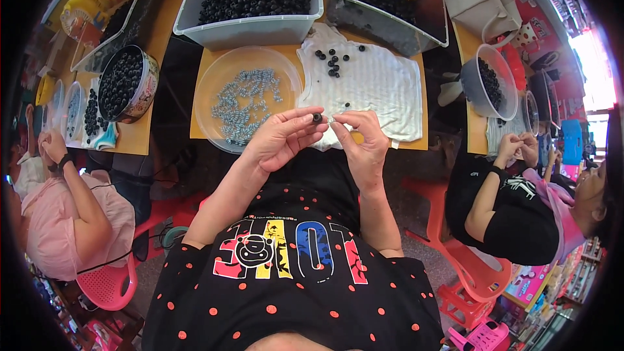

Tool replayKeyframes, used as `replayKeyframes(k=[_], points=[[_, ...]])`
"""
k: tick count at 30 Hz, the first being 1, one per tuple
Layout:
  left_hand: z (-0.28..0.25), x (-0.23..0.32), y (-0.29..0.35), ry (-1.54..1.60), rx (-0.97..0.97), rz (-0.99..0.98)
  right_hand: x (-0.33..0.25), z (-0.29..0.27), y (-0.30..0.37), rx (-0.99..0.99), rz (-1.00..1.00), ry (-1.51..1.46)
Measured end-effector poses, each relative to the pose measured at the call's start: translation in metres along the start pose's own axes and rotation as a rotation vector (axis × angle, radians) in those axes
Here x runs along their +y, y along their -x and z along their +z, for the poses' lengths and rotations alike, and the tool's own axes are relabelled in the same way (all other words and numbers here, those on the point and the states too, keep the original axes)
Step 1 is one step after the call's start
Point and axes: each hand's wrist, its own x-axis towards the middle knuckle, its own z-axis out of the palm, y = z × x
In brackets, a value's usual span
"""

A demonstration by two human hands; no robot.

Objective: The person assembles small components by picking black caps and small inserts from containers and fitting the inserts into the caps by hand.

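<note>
Pinching a small black bead (pixel 317 117) at its fingertips, left hand (pixel 281 138) is half-curled above the table (pixel 170 13) edge. Right hand (pixel 361 142) closes narrow just beside it on something too small to tell. White cloth (pixel 380 84) with loose beads, clear bowl (pixel 247 97) of grey springs, bead tubs (pixel 250 0) behind. Seated people on both sides.

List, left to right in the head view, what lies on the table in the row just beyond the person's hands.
Round tin of black beads → clear round dish of small grey parts → white cloth with a few loose black beads → clear tub of black beads.
</note>
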Motion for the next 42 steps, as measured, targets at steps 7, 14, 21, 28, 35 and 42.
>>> replayKeyframes(k=[7, 14, 21, 28, 35, 42], points=[[-0.011, -0.005, 0.002, -0.026, -0.026, 0.054, -0.003, 0.008, 0.0, 0.0, -0.068, 0.117], [-0.013, -0.014, 0.0, -0.08, 0.015, 0.153, -0.004, 0.014, 0.002, -0.006, -0.271, 0.356], [-0.019, -0.021, -0.002, -0.026, 0.1, 0.175, 0.003, 0.017, 0.014, -0.103, -0.097, 0.19], [-0.02, -0.016, -0.003, 0.117, 0.021, 0.13, 0.075, -0.013, -0.013, -0.001, 0.127, 0.31], [-0.018, -0.017, -0.001, 0.114, 0.055, 0.115, 0.106, -0.004, -0.013, -0.158, -0.13, 0.502], [-0.019, -0.015, 0.0, 0.127, 0.065, 0.095, 0.057, 0.007, -0.012, -0.009, 0.487, -0.63]])
